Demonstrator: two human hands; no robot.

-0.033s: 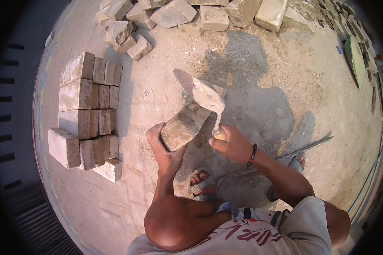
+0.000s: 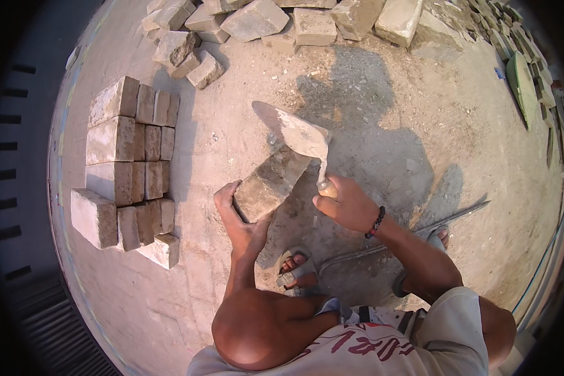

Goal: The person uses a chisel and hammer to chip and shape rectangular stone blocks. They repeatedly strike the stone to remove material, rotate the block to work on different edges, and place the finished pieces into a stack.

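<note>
My left hand point(image 2: 239, 219) is wrapped round the near end of a worn, greyish-brown brick point(image 2: 271, 183), which slants up and to the right. In my right hand point(image 2: 349, 205) is the wooden handle of a trowel point(image 2: 302, 135) with a pointed, mortar-smeared blade. The blade lies over the brick's far end and hides part of it. Whether the two touch, I cannot tell. Part of another object shows behind the blade, too covered to name.
Neatly stacked bricks point(image 2: 114, 139) stand on the left. A loose heap of bricks point(image 2: 257, 20) lies at the far side. A long thin metal bar point(image 2: 445, 220) rests on the ground by my feet. Far right, a green curved piece point(image 2: 521, 88) leans near more bricks.
My right hand has shifted slightly to the right, and the trowel blade has turned a little. The brick and my left hand have barely moved.
</note>
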